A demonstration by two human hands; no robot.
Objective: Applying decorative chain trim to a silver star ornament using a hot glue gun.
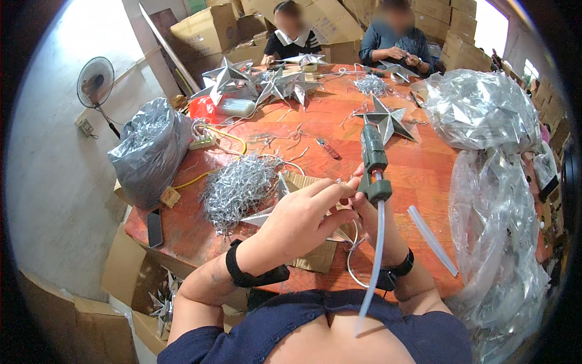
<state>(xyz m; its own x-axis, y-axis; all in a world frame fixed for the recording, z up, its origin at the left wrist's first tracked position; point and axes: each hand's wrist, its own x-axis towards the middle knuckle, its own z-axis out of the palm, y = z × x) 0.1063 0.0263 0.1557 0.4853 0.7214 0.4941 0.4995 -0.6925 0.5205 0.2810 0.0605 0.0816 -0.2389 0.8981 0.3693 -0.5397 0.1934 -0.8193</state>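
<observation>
My right hand [367, 218] is closed around a dark green hot glue gun [373, 151], its nozzle pointing away from me. A long translucent glue stick [379, 242] trails from its back end toward my chest. Close beside it, my left hand [303, 212] has its fingers pinched together near the gun's handle; whatever lies between them is hidden. Below the left hand, a silver star [260, 216] shows only in part over a piece of cardboard [315, 258]. To the left lies a heap of silver shredded strands [239, 188].
Around the red table [291, 130] are a grey bag [151, 148], a phone [155, 228], a red lighter-like item [328, 148], a silver star [388, 120], spare glue sticks [432, 240] and clear plastic bags [485, 109]. Cords cross the left side. Two people sit opposite, near more stars [227, 79].
</observation>
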